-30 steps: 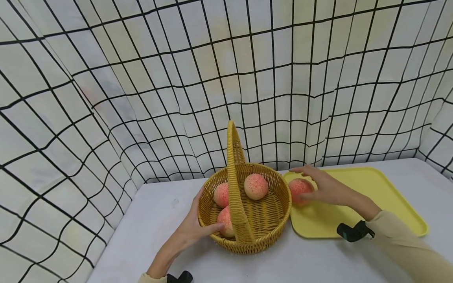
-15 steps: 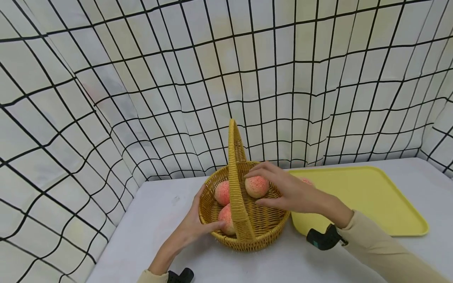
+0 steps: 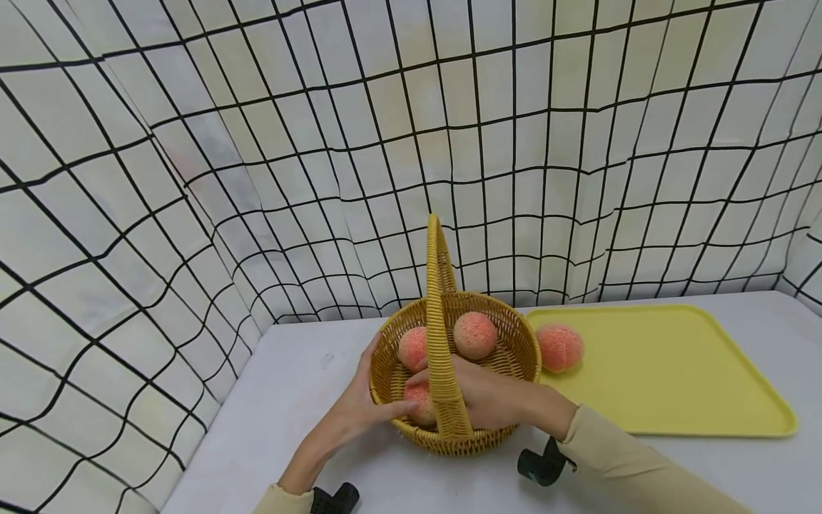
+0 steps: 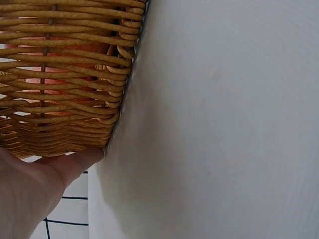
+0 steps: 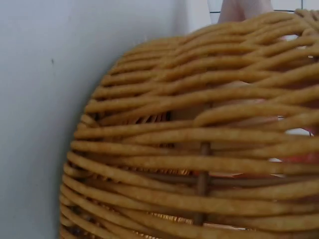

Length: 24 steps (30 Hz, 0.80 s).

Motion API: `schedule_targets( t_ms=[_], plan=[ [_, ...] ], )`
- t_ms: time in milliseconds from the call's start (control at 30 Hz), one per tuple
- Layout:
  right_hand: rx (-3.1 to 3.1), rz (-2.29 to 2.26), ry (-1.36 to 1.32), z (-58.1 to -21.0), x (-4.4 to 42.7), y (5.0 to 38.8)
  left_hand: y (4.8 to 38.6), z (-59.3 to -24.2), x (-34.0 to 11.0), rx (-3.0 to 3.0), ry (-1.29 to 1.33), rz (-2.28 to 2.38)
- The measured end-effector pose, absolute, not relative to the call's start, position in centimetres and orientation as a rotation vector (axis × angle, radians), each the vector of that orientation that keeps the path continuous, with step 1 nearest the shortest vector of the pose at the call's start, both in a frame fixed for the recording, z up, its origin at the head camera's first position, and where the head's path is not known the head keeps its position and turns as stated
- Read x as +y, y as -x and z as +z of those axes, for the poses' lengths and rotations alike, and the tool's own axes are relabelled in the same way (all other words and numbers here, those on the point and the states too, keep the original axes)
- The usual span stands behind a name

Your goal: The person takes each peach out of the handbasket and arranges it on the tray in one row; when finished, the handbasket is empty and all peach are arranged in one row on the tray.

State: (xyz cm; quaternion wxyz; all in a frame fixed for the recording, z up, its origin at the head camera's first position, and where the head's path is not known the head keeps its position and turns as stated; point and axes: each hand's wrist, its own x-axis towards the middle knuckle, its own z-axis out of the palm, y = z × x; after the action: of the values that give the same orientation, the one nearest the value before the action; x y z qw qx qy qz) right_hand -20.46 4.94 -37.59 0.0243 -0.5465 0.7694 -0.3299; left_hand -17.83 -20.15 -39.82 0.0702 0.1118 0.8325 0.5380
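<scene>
A yellow wicker basket [image 3: 452,446] with a tall handle [image 3: 437,300] stands on the white table. My left hand [image 3: 362,403] holds its left rim, thumb over the edge and fingers along the outer wall. My right hand [image 3: 491,392] is inside the basket, reaching left beneath the handle. Its fingers lie over the top of the front-left peach [image 3: 420,410]; the handle hides its thumb and part of its grip. A second peach [image 3: 412,348] lies behind that one, and a third peach [image 3: 475,335] sits toward the back right. In the right wrist view, basket weave [image 5: 199,149] covers most of the hand.
To the right lies a yellow tray [image 3: 674,371], with one peach [image 3: 560,348] at its left end beside the basket. White walls covered by black netting [image 3: 514,178] rise behind the table [image 3: 289,371] and at its sides.
My right hand has left the peach on the tray, passed over the basket's right rim and gone down inside to the front-left peach. My left hand keeps its hold on the rim.
</scene>
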Motion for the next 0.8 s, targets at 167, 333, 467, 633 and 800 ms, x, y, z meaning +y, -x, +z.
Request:
schedule_targets(
  t_ms=[167,333,467,633,800],
  plan=[
    [2.410,-0.951,1.599,-37.52,4.83,20.55,17.75,-39.65,-20.14,2.496,-0.320,1.619],
    [2.403,-0.974,1.511,-37.29,4.38,20.71,17.64,-39.48,-20.10,2.498,-0.311,1.607],
    [2.321,-1.023,1.545,-36.97,4.24,20.63,17.62,-39.45,-20.04,2.499,-0.302,1.608],
    [2.312,-1.019,1.546,-37.35,4.17,20.86,17.68,-39.56,-19.93,2.492,-0.302,1.620],
    [2.456,-1.019,1.497,-37.54,4.84,20.99,17.76,-39.61,-19.89,2.494,-0.292,1.614]
  ],
)
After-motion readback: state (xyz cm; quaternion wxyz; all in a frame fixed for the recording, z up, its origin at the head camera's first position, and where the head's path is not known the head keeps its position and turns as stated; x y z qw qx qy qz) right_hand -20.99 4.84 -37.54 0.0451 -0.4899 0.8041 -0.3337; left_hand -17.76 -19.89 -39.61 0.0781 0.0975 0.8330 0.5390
